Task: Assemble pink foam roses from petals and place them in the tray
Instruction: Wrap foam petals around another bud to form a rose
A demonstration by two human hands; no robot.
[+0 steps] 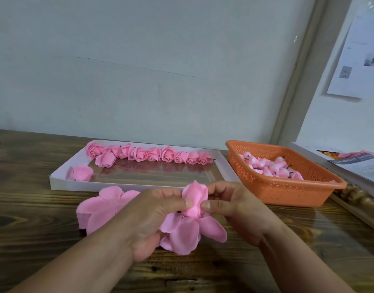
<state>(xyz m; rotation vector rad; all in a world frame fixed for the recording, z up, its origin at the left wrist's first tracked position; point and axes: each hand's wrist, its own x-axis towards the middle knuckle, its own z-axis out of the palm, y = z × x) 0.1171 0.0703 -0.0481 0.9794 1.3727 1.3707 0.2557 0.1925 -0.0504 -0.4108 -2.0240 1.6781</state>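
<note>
Wooden table (44,240) beneath half-made rose (192,210), bud pinched tight between left grip (158,216) and right grip (232,206)

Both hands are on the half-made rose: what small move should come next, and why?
Probably fold the next loose petal up around the bud. The left hand and right hand pinch the bud, while lower petals still splay open.

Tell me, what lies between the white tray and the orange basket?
Nothing: in the head view only a narrow strip of bare wooden table separates the white tray from the orange basket.
</note>
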